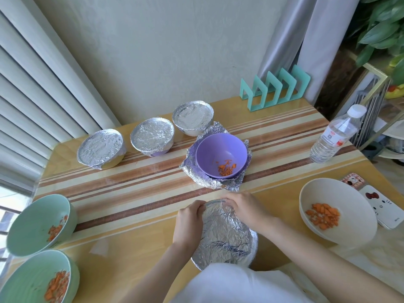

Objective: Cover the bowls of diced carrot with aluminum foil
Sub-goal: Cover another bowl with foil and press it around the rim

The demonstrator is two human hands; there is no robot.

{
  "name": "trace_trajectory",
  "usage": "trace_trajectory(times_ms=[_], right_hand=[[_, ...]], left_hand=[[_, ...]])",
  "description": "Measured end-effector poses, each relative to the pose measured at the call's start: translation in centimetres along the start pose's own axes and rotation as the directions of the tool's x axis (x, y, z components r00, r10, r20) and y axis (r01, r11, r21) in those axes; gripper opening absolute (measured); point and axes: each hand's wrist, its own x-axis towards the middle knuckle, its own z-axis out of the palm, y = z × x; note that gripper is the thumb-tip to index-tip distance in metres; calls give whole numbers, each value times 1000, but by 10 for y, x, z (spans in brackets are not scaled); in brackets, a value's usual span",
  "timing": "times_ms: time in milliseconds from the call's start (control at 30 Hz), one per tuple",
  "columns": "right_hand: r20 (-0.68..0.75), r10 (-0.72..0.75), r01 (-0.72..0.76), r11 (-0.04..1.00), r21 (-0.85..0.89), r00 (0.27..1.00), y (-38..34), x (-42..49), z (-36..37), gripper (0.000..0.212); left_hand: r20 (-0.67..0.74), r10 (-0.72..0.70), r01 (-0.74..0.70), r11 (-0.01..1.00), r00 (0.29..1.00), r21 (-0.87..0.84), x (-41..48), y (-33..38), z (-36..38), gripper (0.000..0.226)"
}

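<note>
A foil-covered bowl [225,237] sits at the table's near edge in front of me. My left hand [189,219] grips the foil at its far left rim. My right hand [244,206] curls over the far right rim, pressing the foil down. Three foil-covered bowls [100,148] [152,136] [192,115] stand in a row at the back. A purple bowl [220,155] with a little diced carrot sits open on a crumpled foil sheet [192,169]. Two green bowls [37,224] [35,278] and a cream bowl [336,213] hold carrot, uncovered.
A water bottle [334,136] stands at the right, a teal rack [277,88] at the back against the wall. A phone or small case [378,202] lies behind the cream bowl. Striped table surface [131,189] lies between the bowls.
</note>
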Motion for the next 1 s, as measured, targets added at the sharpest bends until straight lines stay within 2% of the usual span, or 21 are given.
trace_trajectory(times_ms=[367,467,600,867,1000], right_hand=[[-35,88,-84,991,104,995,5,-3,5,32],[-44,107,-103,990,93,993,5,1,1,34],[-2,101,-101,995,-3,995,7,12,-7,34],[99,41,-39,999,-18,994,3,11,-14,38],[154,-3,19,994,-106,988,-3,12,-19,33]], left_hand=[[-41,-41,41,999,998,-14,2,-5,1,19],[-45,-70,68,997,997,-43,6,-4,4,19],[-35,-132,128,988,991,-86,5,-2,11,18],[21,-26,26,999,999,-26,8,1,11,19],[39,-4,4,1000,999,0,11,2,13,21]])
